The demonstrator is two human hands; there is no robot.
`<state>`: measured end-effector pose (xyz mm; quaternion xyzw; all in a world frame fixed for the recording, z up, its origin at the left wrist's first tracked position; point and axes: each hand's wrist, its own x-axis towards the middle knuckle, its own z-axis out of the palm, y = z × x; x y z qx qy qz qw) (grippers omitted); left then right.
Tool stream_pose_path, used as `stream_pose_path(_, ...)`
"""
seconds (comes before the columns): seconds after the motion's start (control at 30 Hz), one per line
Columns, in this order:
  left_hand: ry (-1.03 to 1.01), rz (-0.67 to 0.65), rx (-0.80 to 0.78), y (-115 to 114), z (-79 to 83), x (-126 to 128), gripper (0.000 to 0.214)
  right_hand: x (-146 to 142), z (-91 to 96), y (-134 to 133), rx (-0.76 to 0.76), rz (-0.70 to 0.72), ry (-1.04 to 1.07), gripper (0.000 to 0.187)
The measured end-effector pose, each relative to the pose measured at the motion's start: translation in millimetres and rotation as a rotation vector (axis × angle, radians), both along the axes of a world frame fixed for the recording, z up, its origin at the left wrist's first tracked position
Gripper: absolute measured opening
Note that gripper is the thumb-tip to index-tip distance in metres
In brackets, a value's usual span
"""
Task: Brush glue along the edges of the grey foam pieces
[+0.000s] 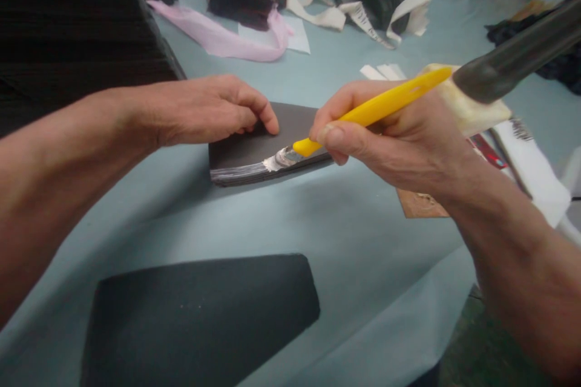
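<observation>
My left hand [213, 110] rests on a stack of thin dark sheets [245, 154] on the blue-grey table, fingers curled and pressing down on the top sheet. My right hand [385, 139] is closed around a yellow-handled brush [376, 110]. Its bristle tip, wet with whitish glue, touches the front edge of the stack, where a pale smear shows. The two hands are close together over the stack.
A large dark sheet [200, 320] lies near the table's front edge. A tall stack of dark sheets [68, 30] stands at the left. Pink ribbon [218, 36], cream strips [363, 12] and dark scraps lie at the back. A dark handle [521, 54] crosses the upper right.
</observation>
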<state>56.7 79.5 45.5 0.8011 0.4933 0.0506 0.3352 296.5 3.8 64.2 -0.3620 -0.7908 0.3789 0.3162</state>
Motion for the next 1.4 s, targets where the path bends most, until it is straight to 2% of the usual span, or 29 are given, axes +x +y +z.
stream_pose_path(0.1,0.021,-0.013,0.026,-2,-0.1,-1,0.042,11,0.5,2,0.007,-0.014,-0.002,0.048)
stream_pose_path(0.33,-0.02,-0.165,0.154,2,-7.4,-9,0.043,30,5.7,9,0.015,-0.036,-0.013,0.044)
stream_pose_path(0.73,0.046,-0.072,0.128,-3,-1.4,-3,0.039,63,8.9,19,-0.044,-0.124,0.0,0.043)
stream_pose_path(1.07,-0.028,-0.168,0.209,-1,-12.8,-13,0.044,89,14.4,12,0.036,-0.278,-0.09,0.047)
stream_pose_path(1.17,-0.084,-0.187,0.246,-4,-17.9,-14,0.043,89,25.1,10,0.087,-0.35,-0.097,0.049)
stream_pose_path(1.27,-0.138,-0.243,0.3,-11,-19.6,-13,0.038,79,33.1,7,0.156,-0.43,0.009,0.049)
stream_pose_path(1.4,-0.146,-0.226,0.38,-24,-22.6,-10,0.037,54,29.1,12,0.145,-0.479,0.138,0.05)
